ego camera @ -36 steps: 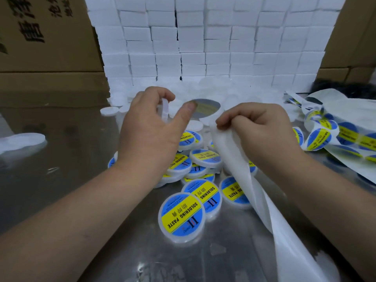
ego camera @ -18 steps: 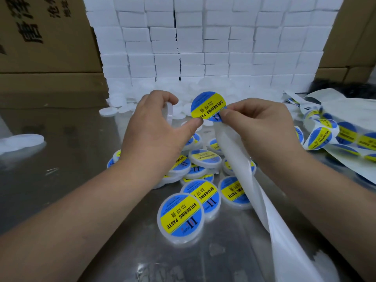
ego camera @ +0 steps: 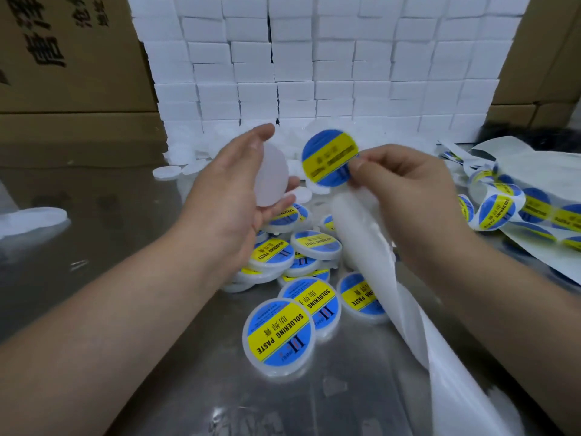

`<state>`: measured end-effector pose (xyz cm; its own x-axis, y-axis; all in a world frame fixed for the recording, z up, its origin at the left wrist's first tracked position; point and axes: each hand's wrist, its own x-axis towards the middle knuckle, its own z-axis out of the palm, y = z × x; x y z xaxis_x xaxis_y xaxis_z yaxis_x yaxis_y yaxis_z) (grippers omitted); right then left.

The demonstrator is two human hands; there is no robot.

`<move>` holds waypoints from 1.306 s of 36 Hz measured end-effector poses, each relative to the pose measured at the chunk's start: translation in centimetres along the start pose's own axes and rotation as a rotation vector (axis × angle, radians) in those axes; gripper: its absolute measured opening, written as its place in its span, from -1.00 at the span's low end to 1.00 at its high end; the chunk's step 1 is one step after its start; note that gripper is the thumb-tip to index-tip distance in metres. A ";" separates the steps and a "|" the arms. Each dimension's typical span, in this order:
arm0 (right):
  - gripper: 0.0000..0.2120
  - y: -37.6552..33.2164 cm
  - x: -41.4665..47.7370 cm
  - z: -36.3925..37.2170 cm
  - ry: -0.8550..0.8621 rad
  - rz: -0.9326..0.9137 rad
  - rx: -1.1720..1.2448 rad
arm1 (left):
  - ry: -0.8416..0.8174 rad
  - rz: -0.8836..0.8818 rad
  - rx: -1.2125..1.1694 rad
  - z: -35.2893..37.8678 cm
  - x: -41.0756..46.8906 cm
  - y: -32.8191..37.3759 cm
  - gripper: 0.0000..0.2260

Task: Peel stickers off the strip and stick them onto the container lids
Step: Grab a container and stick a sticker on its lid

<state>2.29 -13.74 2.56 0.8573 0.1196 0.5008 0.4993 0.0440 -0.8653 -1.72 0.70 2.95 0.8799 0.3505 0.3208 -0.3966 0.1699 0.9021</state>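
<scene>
The right hand [ego camera: 405, 190] pinches a round sticker [ego camera: 328, 158] by its right edge, between thumb and fingertips, so nearly the whole disc stands clear to the left of the grip, face toward the camera. The sticker is blue with a slanted yellow band across the middle carrying dark print, and it looks slightly blurred. Below the sticker, the white backing strip [ego camera: 377, 247] comes out from under the same hand and trails down toward the lower right, bare and glossy.

Just left of the sticker, not touching it, the left hand [ego camera: 226, 196] holds a plain white lid [ego camera: 271, 176]. The thumb curls over its upper edge and the fingers cup it from below, with the lid's blank side turned toward the sticker.

Below the sticker lies a pile of labelled lids [ego camera: 278, 336] on the shiny metal table [ego camera: 110, 215], each with the same blue and yellow label. Right of the sticker lies a loose strip of unpeeled stickers [ego camera: 534, 209]. Behind the sticker rises a wall of white blocks [ego camera: 314, 73], with scattered bare lids [ego camera: 166, 172] at its foot and cardboard boxes [ego camera: 69, 58] on both sides.
</scene>
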 end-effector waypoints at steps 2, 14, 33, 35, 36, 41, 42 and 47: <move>-0.68 0.0 -0.3 0.3 -0.130 0.029 0.008 | -0.068 -0.059 -0.026 -0.1 -0.1 -0.2 -0.78; -0.63 -0.3 -0.5 0.2 -0.271 0.031 0.018 | -0.284 -0.188 -0.174 -0.5 -0.2 -0.1 -0.71; -0.63 -0.2 -0.5 0.4 -0.338 0.049 -0.148 | -0.237 -0.118 -0.058 -0.4 -0.5 -0.6 -0.66; -0.64 -0.2 -0.5 0.4 -0.329 0.044 -0.151 | -0.242 -0.117 -0.069 -0.4 -0.5 -0.6 -0.66; -0.63 -0.1 -0.5 0.4 -0.323 0.043 -0.152 | -0.244 -0.112 -0.073 -0.3 -0.6 -0.6 -0.67; -0.61 0.0 -0.6 0.6 -0.327 0.036 -0.165 | -0.259 -0.078 -0.073 -0.2 -0.7 -0.5 -0.70; -0.61 0.0 -0.6 0.6 -0.330 0.032 -0.167 | -0.260 -0.072 -0.070 -0.2 -0.7 -0.5 -0.71; -0.65 0.1 -0.5 0.6 -0.328 0.033 -0.166 | -0.257 -0.016 0.034 -0.3 -0.6 -0.9 -0.83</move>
<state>1.81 -13.24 2.22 0.8012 0.4308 0.4154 0.5084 -0.1238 -0.8522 -1.96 0.63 1.88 0.9252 0.1015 0.3656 -0.3771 0.1412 0.9153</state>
